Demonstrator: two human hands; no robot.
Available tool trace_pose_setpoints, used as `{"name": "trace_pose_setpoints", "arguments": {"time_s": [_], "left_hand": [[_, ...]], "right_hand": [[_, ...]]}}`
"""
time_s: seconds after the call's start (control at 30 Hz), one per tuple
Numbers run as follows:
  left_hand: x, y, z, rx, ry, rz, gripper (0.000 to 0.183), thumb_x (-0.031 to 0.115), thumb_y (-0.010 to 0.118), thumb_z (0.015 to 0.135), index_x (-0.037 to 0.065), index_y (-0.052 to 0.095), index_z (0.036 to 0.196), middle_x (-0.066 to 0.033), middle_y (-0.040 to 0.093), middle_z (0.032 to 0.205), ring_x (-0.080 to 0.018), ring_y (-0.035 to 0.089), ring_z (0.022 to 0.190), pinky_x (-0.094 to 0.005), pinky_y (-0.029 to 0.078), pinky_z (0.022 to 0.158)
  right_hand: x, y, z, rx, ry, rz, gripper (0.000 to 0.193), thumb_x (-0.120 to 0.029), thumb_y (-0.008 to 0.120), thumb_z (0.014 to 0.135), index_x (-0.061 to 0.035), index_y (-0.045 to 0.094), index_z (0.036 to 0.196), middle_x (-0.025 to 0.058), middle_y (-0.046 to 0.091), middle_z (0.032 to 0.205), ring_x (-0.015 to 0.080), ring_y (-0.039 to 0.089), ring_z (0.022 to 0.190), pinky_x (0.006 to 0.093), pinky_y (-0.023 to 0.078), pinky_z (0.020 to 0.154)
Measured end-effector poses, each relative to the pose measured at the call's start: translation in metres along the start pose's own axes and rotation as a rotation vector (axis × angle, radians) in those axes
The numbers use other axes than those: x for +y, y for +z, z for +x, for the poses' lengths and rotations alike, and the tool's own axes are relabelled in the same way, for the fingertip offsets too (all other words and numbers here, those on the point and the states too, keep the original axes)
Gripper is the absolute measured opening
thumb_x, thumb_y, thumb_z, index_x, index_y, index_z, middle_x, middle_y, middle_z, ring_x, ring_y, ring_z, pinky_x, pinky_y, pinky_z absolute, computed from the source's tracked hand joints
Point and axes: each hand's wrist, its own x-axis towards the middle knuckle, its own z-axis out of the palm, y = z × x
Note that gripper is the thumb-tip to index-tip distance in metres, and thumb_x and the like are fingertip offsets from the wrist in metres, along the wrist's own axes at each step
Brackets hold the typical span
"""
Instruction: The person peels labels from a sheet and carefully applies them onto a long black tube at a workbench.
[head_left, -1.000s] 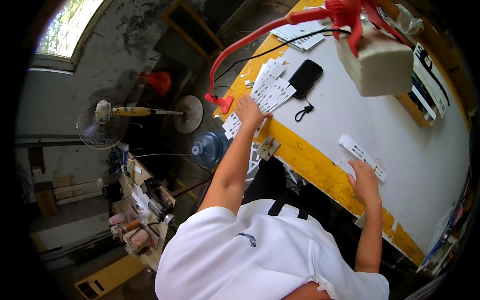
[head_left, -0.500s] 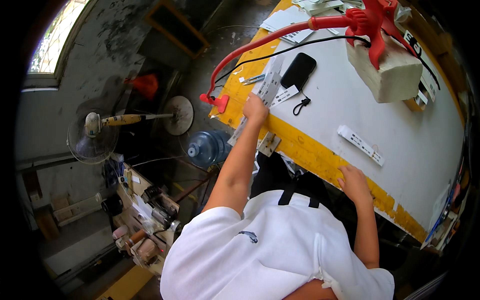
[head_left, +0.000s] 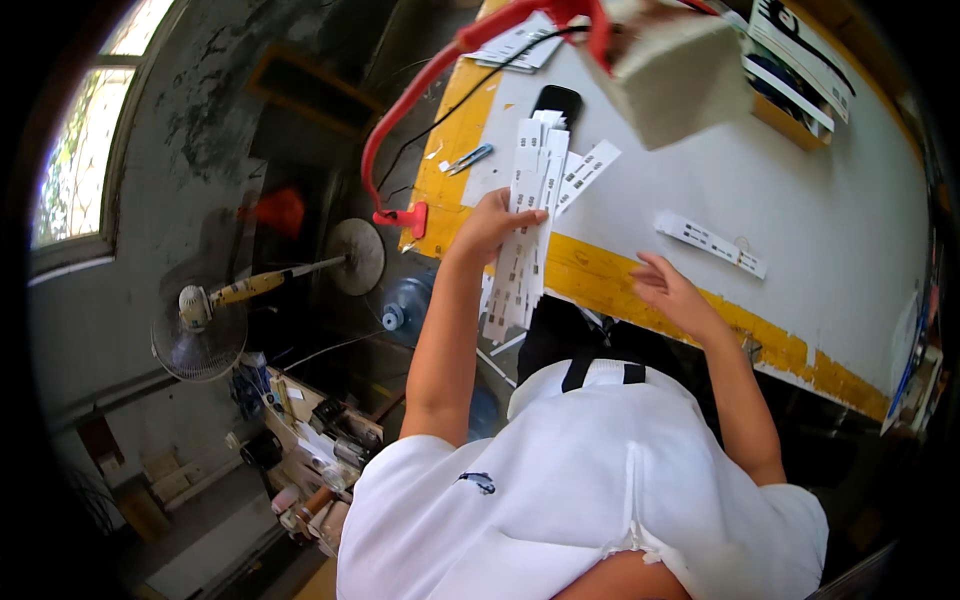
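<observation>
My left hand point(head_left: 488, 228) grips a fanned bunch of long white paper strips point(head_left: 524, 190) printed with small dark marks, its thumb lying across their front. The strips stand over the table's yellow front edge, their lower ends hanging past it. Behind them, a separate printed strip point(head_left: 590, 172) sticks out to the right on the tabletop. My right hand point(head_left: 678, 298) hovers empty by the yellow edge, fingers apart. Just beyond it lies a tied stack of similar strips point(head_left: 708, 243). A black phone point(head_left: 558, 102) lies partly hidden behind the held bunch.
A small blue hand tool point(head_left: 470, 158) lies left of the strips. A red bendable arm point(head_left: 420, 95) with a clip point(head_left: 405, 218) arches over the left corner from a pale block point(head_left: 685, 75). A standing fan point(head_left: 200, 335) and blue water bottle point(head_left: 408, 308) stand left.
My left hand has raised the paper strips more upright and turned their printed faces toward me. My right hand has moved left and lifted off the table edge. The whole view has shifted.
</observation>
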Motion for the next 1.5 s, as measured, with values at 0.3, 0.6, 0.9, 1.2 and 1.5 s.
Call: {"name": "trace_pose_setpoints", "arguments": {"time_s": [0.3,0.6,0.9,1.2,1.5], "left_hand": [[-0.01,0.139,-0.061,-0.496,-0.099,-0.119,0.062,0.01,0.082,0.077,-0.004,0.051,0.129,-0.0098,0.065,0.115,-0.0142,0.064,0.099,-0.0299,0.051,0.09],[-0.063,0.17,-0.061,-0.977,-0.353,-0.492,0.074,0.022,0.078,0.081,-0.001,0.04,0.14,-0.0246,0.061,0.124,-0.0341,0.069,0.101,-0.0428,0.057,0.091],[-0.036,0.219,-0.042,-0.932,-0.389,-0.022,0.04,0.012,0.069,0.088,0.001,0.053,0.123,-0.0127,0.064,0.092,-0.0242,0.065,0.078,-0.041,0.055,0.074],[-0.059,0.238,-0.032,-0.759,-0.489,-0.189,0.025,0.006,0.056,0.095,0.004,0.051,0.12,-0.0098,0.055,0.09,-0.0172,0.048,0.067,-0.0335,0.046,0.061],[-0.099,0.223,0.039,-0.677,-0.681,-0.118,0.034,0.03,0.054,0.101,0.004,0.052,0.122,-0.0118,0.061,0.096,-0.0237,0.063,0.082,-0.0386,0.058,0.069]], "right_hand": [[-0.05,0.001,0.001,0.007,-0.341,1.116,0.081,-0.042,0.071,0.087,-0.0068,0.032,0.148,0.0154,0.049,0.139,0.0313,0.057,0.12,0.0441,0.046,0.106],[-0.012,-0.034,-0.046,-0.055,-0.353,1.088,0.054,-0.018,0.063,0.089,-0.0031,0.043,0.137,0.0172,0.061,0.119,0.0287,0.062,0.11,0.0401,0.05,0.1],[0.015,-0.092,-0.071,0.135,-0.547,1.146,0.058,-0.026,0.065,0.091,-0.0055,0.043,0.141,0.019,0.058,0.131,0.0324,0.06,0.119,0.0457,0.047,0.104],[0.081,-0.086,-0.072,0.617,-0.228,0.938,0.059,-0.035,0.067,0.093,-0.0019,0.043,0.136,0.0082,0.059,0.113,0.0193,0.06,0.1,0.0368,0.051,0.085],[0.116,-0.049,-0.051,0.447,-0.092,0.156,0.049,-0.019,0.08,0.074,-0.003,0.057,0.114,0.0114,0.06,0.107,0.0195,0.061,0.092,0.0314,0.052,0.08]]}}
